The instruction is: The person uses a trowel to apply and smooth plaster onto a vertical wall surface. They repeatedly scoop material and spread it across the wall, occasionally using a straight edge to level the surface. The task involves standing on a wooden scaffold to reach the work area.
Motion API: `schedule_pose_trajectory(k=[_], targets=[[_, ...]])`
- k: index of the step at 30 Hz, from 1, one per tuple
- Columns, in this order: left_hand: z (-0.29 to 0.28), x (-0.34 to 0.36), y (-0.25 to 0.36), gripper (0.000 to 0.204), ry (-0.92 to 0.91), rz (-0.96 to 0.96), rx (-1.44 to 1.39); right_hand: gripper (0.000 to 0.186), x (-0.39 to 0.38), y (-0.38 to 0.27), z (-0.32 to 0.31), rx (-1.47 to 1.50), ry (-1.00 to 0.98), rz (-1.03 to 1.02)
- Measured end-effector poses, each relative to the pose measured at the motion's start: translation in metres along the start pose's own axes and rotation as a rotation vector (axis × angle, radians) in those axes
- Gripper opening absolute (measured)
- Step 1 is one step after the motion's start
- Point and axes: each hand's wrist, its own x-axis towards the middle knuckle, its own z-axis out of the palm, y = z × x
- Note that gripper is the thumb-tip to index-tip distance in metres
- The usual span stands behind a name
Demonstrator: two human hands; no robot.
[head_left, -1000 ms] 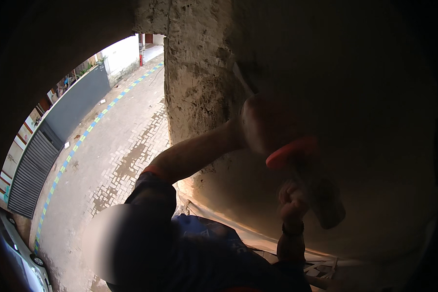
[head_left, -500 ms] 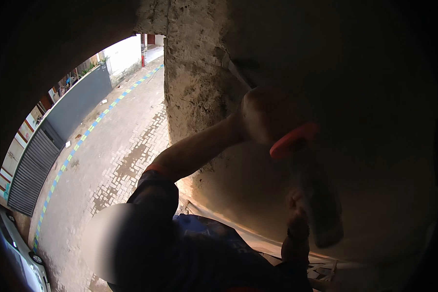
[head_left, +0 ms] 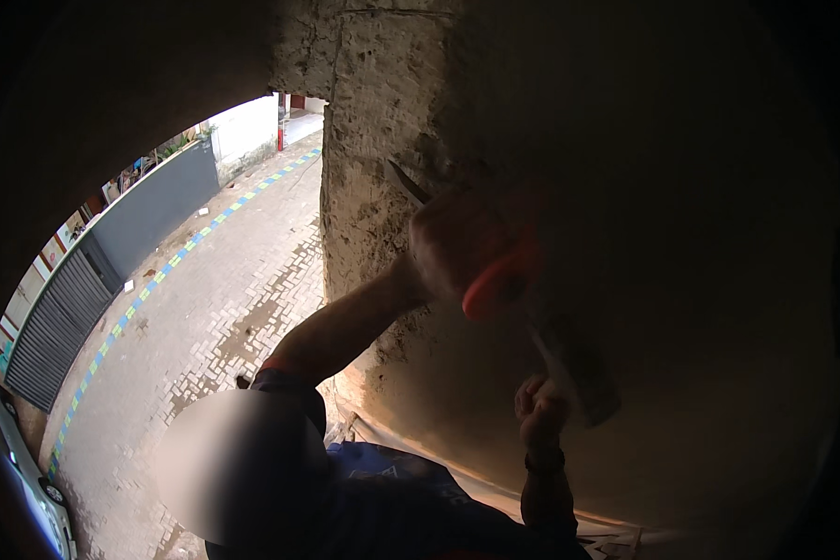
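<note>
Chisel at 12 o'clock fills the left hand, grip closed, the right hand apparently clenching a hammer at 4 o'clock; the wall looks pitted toward 12, likely unworked toward 3.

Head-worn fisheye, looking down, close to a wall, street farther off, dark right side unclear
</note>
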Motion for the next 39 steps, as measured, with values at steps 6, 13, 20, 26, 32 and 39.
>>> schedule_pose_trajectory(k=[6, 13, 20, 26, 32, 39], targets=[[0.027, 0.008, 0.041, 0.015, 0.074, 0.177, -0.166, 0.029, 0.002, -0.039, 0.008, 0.277, 0.125, -0.196], [0.036, 0.040, 0.025, 0.020, 0.211, 0.046, -0.405, 0.039, 0.005, -0.086, -0.004, 0.244, 0.032, -0.543], [0.035, 0.044, 0.013, 0.020, 0.124, 0.182, -0.122, 0.046, -0.003, -0.133, 0.003, 0.139, 0.093, -0.858], [0.033, 0.042, 0.007, 0.025, 0.102, 0.077, -0.293, 0.035, 0.015, -0.062, -0.001, -0.098, 0.063, -0.122], [0.037, 0.042, 0.007, 0.026, 0.202, 0.123, -0.205, 0.026, 0.002, -0.129, -0.001, 0.023, -0.085, -0.732], [0.039, 0.042, 0.015, 0.020, 0.118, 0.081, -0.281, 0.023, 0.019, -0.078, 0.006, -0.023, 0.061, -0.318]])
